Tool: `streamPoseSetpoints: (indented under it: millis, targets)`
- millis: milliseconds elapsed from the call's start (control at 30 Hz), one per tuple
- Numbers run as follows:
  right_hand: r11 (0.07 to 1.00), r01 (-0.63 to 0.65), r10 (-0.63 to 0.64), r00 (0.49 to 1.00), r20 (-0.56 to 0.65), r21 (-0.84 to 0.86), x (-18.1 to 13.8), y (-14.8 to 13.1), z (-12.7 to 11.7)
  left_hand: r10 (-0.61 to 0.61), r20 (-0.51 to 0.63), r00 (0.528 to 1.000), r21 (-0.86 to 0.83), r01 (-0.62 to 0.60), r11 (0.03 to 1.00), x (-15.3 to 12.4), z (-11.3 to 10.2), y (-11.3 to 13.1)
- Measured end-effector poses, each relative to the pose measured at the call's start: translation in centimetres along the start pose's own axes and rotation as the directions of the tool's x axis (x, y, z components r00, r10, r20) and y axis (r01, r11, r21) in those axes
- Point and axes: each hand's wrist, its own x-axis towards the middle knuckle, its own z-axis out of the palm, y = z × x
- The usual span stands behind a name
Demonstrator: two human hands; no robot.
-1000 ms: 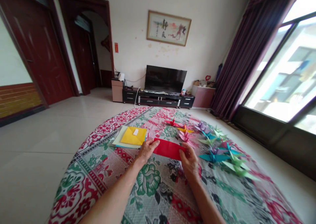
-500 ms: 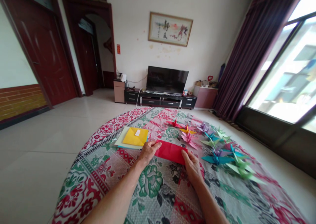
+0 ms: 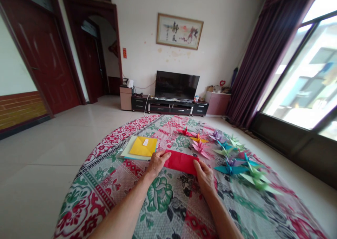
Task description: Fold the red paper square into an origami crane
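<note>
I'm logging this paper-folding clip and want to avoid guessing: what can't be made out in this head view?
- Near edge of the red paper: covered by the left hand and right hand, so its crease is unseen.
- Sheets under the yellow paper: only edges show; count unclear.
- White label on the yellow paper: too small to read.
- Paper cranes: overlapping, exact number uncertain.
- Tablecloth: cut off by the bottom edge.

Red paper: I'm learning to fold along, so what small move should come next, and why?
Probably press along the folded edge. The red paper lies flat as a strip on the tablecloth, the left hand and right hand pinning its ends.
</note>
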Motion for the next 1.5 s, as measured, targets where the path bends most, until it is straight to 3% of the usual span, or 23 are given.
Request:
streamPoseSetpoints:
  millis: [333, 600, 767, 867, 933, 1033, 1133, 1300, 1500]
  targets:
    - [1.0, -0.02, 0.02, 1.0, -0.003, -0.022, -0.1, -0.6, -0.1, 0.017, 0.008, 1.0, 0.005, -0.017, 1.0, -0.1, 0.0, -0.4]
    - [0.995, -0.081, 0.083, 0.996, -0.044, 0.064, 0.1, -0.4, 0.1, -0.007, 0.031, 1.0, -0.022, 0.007, 1.0, 0.1, 0.0, -1.1]
    - [0.998, -0.059, 0.059, 0.998, -0.032, 0.017, 0.2, 0.1, 0.0, -0.004, 0.029, 1.0, 0.021, 0.003, 1.0, 0.0, 0.0, -0.9]
    - [0.993, -0.006, 0.001, 0.999, -0.041, -0.121, 0.3, 0.4, -0.1, 0.027, 0.009, 1.0, 0.145, -0.028, 0.989, 0.0, 0.0, -0.7]
    - [0.951, 0.043, -0.067, 0.995, -0.067, -0.306, 0.4, 0.6, -0.2, 0.105, -0.034, 0.994, 0.3, -0.09, 0.95, 0.0, 0.2, -0.6]
    - [0.818, 0.081, -0.156, 0.984, -0.084, -0.569, 0.5, 0.9, -0.4, 0.242, -0.064, 0.968, 0.549, -0.169, 0.819, 0.1, 0.6, -0.8]
    - [0.681, 0.142, -0.23, 0.973, -0.026, -0.718, 0.7, 1.1, -0.5, 0.278, -0.048, 0.959, 0.725, -0.158, 0.671, 0.0, 1.2, -1.1]
    - [0.505, 0.163, -0.222, 0.974, 0.055, -0.847, 0.7, 0.9, -0.6, 0.286, -0.004, 0.958, 0.867, -0.139, 0.479, -0.3, 2.0, -1.4]
    - [0.415, 0.172, -0.204, 0.975, 0.093, -0.894, 0.3, 0.6, -0.5, 0.263, 0.012, 0.965, 0.902, -0.124, 0.414, -0.7, 2.0, -1.1]
